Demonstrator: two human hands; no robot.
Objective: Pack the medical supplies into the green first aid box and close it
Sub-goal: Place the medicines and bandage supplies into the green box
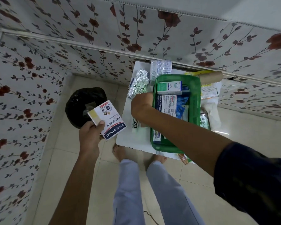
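Observation:
The green first aid box [195, 101] stands open on a small white table [133, 138], holding an Optibex carton [169, 87], a medicated dressing box [167, 104] and blue packets. My left hand [90, 135] holds a white Hansaplast Washproof box [107, 119] out over the floor, left of the table. My right hand [142, 105] is closed at the box's left rim; what its fingers grip is hidden. Silver blister strips [139, 83] and a white blister pack [160, 68] lie on the table behind that hand. A white ointment tube [135, 124] lies below my wrist.
A Dettol bottle [204, 120], a cardboard roll [211, 77], leaflets and white wrapping lie to the right of the box. A black bin bag [81, 103] sits on the tiled floor left of the table. Floral walls close in behind and left. My bare feet stand at the table's front edge.

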